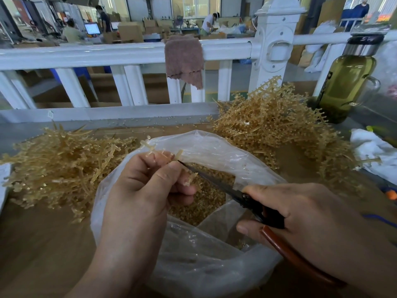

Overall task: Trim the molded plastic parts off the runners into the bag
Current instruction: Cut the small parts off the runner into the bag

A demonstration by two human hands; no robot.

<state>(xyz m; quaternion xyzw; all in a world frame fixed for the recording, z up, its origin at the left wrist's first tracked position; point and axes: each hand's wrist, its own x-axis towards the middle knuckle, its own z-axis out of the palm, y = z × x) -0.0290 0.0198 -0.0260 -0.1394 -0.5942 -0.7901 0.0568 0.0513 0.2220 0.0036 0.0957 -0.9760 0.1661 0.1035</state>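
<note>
- Centrally, just left of the frame's middle, the left hand [148, 190] is curled around a pale tan runner [160, 154], with thumb and forefinger pinching the strip.
- The runner pokes out above the fingers [146, 162] toward the far rim of the bag. A short stretch carrying small parts shows again below the thumb, beside the lower fingertips.
- At lower right, the right hand [311, 220] grips the scissors [236, 193], its fingers wrapped around the reddish-brown handles.
- The dark blades run up and to the left, and the tip meets the runner right at the left thumb. Whether the blades are parted cannot be told.
- A clear plastic bag [214, 145] stands open beneath both hands, with a heap of trimmed parts [206, 205] inside.
- On the brown table [43, 244], a stripped-looking pile [64, 168] lies at the left. A bushier pile with parts attached [279, 125] sits at upper right.
- Behind, a brownish cloth [184, 59] hangs over a white railing [107, 54]. A greenish bottle [345, 87] stands near the right edge.
</note>
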